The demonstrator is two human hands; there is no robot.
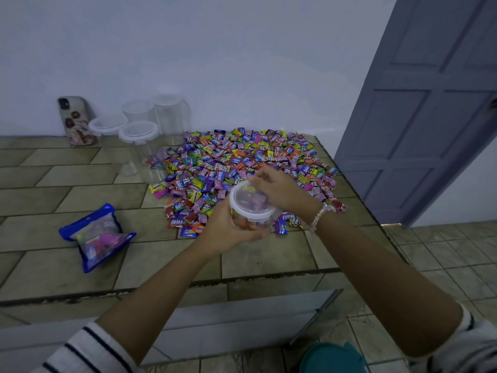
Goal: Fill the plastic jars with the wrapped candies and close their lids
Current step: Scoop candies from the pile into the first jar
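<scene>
left hand [224, 230] gripped the candy-filled jar [251, 210]; right hand [279, 191], at its one o'clock, pinched the lid [248, 197].

Candy pile [242, 168] mid-counter [40, 189] — empty jars [138, 122] behind-left, bag [98, 235] front-left.

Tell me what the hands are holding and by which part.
The left hand grips the candy-filled plastic jar round its clear body; the right hand holds the lid, fingers curled over its far rim.
</scene>
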